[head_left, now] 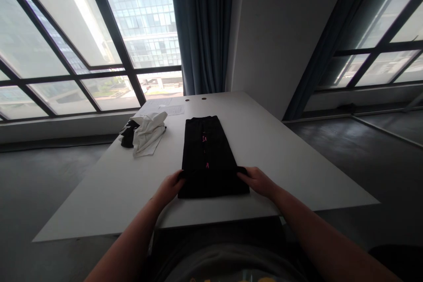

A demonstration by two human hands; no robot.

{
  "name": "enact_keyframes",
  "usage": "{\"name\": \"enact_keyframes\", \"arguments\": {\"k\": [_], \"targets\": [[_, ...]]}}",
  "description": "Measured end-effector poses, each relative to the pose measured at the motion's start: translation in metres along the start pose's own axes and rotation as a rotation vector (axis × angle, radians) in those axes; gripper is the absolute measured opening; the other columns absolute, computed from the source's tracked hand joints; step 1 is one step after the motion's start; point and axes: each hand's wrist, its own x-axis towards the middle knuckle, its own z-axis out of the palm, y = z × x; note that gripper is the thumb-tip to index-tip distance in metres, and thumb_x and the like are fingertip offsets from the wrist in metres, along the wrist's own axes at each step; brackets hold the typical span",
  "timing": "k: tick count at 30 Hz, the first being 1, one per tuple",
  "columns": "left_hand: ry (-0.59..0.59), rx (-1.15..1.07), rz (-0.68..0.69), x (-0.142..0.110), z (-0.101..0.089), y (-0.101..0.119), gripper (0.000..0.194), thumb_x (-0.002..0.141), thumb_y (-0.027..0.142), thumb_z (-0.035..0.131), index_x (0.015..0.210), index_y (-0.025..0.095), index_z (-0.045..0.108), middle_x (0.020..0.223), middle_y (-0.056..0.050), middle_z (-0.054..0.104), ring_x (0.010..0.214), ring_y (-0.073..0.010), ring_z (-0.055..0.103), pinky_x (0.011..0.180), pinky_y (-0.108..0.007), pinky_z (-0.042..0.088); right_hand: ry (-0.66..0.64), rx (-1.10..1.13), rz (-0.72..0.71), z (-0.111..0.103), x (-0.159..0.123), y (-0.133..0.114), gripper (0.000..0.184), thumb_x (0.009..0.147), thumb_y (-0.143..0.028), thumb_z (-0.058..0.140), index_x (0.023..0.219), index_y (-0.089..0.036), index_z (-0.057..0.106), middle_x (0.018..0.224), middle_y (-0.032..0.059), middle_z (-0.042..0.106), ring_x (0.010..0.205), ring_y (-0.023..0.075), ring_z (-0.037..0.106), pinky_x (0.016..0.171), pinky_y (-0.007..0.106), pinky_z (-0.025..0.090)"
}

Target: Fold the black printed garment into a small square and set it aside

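Note:
A black garment [208,145] with small pink marks down its middle lies folded into a long strip on the white table [291,172]. Its near part is partly lifted, making a fold line across the strip. At the left end of that fold, my left hand [170,188] has its fingers closed on the cloth. My right hand [259,180] pinches the opposite end, thumb toward the middle. Some fingertips are hidden by the dark fabric, and the garment's exact kind cannot be made out.
A crumpled white cloth [150,130] lies at the table's left side, against a black bundle [128,134]. Sheets of paper [172,109] rest near the far left corner. Two round holes mark the far edge. Behind stand a blue curtain [205,31] and windows.

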Motion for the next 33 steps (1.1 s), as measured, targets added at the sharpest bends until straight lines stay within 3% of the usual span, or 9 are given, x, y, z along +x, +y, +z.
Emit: {"name": "enact_keyframes", "arguments": {"k": [5, 10, 14, 17, 23, 30, 33], "targets": [[0.025, 0.082, -0.083, 0.052, -0.005, -0.016, 0.027, 0.093, 0.042, 0.057, 0.107, 0.022, 0.069, 0.090, -0.002, 0.077, 0.078, -0.0198, 0.069, 0.072, -0.029, 0.048, 0.067, -0.115, 0.054, -0.010, 0.060, 0.010, 0.033, 0.094, -0.048, 0.054, 0.096, -0.020, 0.071, 0.089, 0.0052, 0.074, 0.082, 0.0232, 0.066, 0.077, 0.033, 0.048], [0.054, 0.246, -0.131, 0.086, -0.006, -0.038, 0.022, 0.095, 0.041, 0.057, 0.102, 0.024, 0.069, 0.092, -0.002, 0.076, 0.078, -0.0184, 0.067, 0.071, -0.028, 0.044, 0.135, -0.296, 0.060, -0.002, 0.097, 0.043, 0.025, 0.092, -0.042, 0.061, 0.095, -0.021, 0.073, 0.089, 0.0057, 0.075, 0.083, 0.0223, 0.066, 0.079, 0.032, 0.047], [0.086, 0.431, -0.159, 0.091, 0.000, -0.048, 0.020, 0.096, 0.042, 0.057, 0.092, 0.025, 0.067, 0.093, -0.002, 0.076, 0.081, -0.0192, 0.067, 0.071, -0.029, 0.041, 0.223, -0.395, -0.018, 0.011, 0.100, 0.070, 0.019, 0.089, -0.036, 0.065, 0.097, -0.020, 0.072, 0.090, 0.0068, 0.072, 0.090, 0.0245, 0.065, 0.087, 0.036, 0.048], [0.092, 0.514, -0.224, 0.091, 0.003, -0.043, 0.021, 0.097, 0.042, 0.055, 0.089, 0.026, 0.067, 0.091, -0.003, 0.075, 0.082, -0.0204, 0.067, 0.068, -0.029, 0.038, 0.249, -0.367, -0.040, 0.015, 0.098, 0.078, 0.021, 0.092, -0.038, 0.063, 0.101, -0.021, 0.071, 0.088, 0.0054, 0.070, 0.087, 0.0242, 0.064, 0.085, 0.037, 0.049], [0.064, 0.600, -0.367, 0.094, 0.005, -0.026, 0.022, 0.096, 0.040, 0.052, 0.089, 0.025, 0.067, 0.091, -0.005, 0.076, 0.083, -0.0224, 0.069, 0.066, -0.031, 0.036, 0.310, -0.266, 0.015, 0.012, 0.099, 0.078, 0.024, 0.091, -0.040, 0.065, 0.110, -0.024, 0.067, 0.082, 0.0010, 0.065, 0.078, 0.0210, 0.062, 0.080, 0.034, 0.049], [0.043, 0.650, -0.468, 0.090, 0.009, -0.017, 0.024, 0.097, 0.040, 0.050, 0.093, 0.023, 0.068, 0.096, -0.009, 0.077, 0.090, -0.0266, 0.072, 0.072, -0.033, 0.044, 0.327, -0.284, 0.042, 0.014, 0.098, 0.074, 0.017, 0.090, -0.039, 0.066, 0.099, -0.025, 0.062, 0.082, 0.0016, 0.066, 0.080, 0.0212, 0.061, 0.079, 0.033, 0.047], [0.090, 0.604, -0.498, 0.089, 0.011, -0.015, 0.023, 0.098, 0.039, 0.052, 0.111, 0.023, 0.063, 0.095, -0.008, 0.078, 0.091, -0.0271, 0.073, 0.074, -0.033, 0.045, 0.333, -0.311, 0.031, 0.015, 0.098, 0.075, 0.014, 0.090, -0.038, 0.064, 0.094, -0.025, 0.059, 0.081, 0.0018, 0.064, 0.079, 0.0216, 0.060, 0.078, 0.033, 0.046]]}}
